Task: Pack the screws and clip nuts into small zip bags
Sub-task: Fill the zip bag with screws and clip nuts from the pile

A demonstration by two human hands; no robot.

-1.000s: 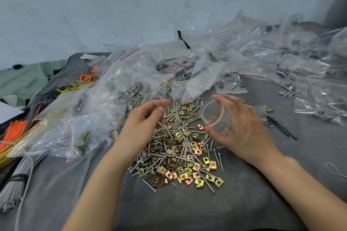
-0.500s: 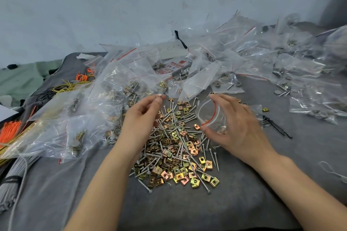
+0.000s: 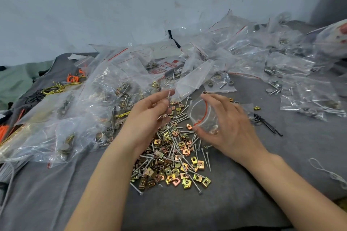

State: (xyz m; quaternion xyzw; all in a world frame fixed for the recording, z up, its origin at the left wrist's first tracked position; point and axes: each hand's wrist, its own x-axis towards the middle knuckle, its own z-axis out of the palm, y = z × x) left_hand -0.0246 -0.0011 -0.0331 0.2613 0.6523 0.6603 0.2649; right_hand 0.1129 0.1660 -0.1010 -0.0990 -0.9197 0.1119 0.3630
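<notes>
Grey cloth (image 3: 244,202): filled bags (image 3: 308,97) from nine to two o'clock, loose pile (image 3: 172,161) left (much remains). Left hand (image 3: 148,118) pinches a screw (image 3: 169,96); right hand (image 3: 231,131) holds a zip bag (image 3: 204,116).

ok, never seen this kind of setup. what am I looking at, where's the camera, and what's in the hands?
No machine here: these are a person's two bare hands, filmed by one wide-angle camera worn on the head, looking forward and down. The left hand pinches a screw. The right hand holds a small zip bag with a red strip, its mouth seemingly spread open. Below them, on the grey cloth, lies a loose pile of screws and clip nuts. More clear bags, many holding hardware, are heaped to the left and along the back.
</notes>
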